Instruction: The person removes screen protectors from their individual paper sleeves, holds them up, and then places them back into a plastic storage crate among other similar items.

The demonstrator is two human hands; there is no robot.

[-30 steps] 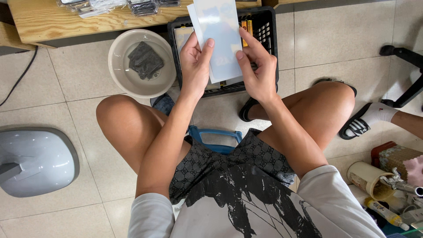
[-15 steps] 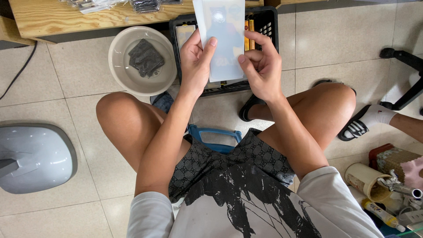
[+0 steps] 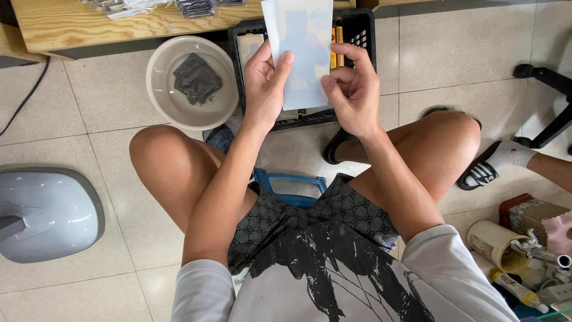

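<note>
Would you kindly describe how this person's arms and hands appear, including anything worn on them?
Both arms are bare from the upper arm down, with short pale grey sleeves ending above the elbows. The left hand and right hand wear no gloves, and no rings, watch or bracelets show. The nails are short and unpainted. The shirt carries a black print on the front.

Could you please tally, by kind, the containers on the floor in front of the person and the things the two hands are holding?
Bowl: 1, round, pale, with a dark cloth in it
Crate: 1, black
Sheet: 1, pale, held by left hand and right hand
Total: 3
</note>
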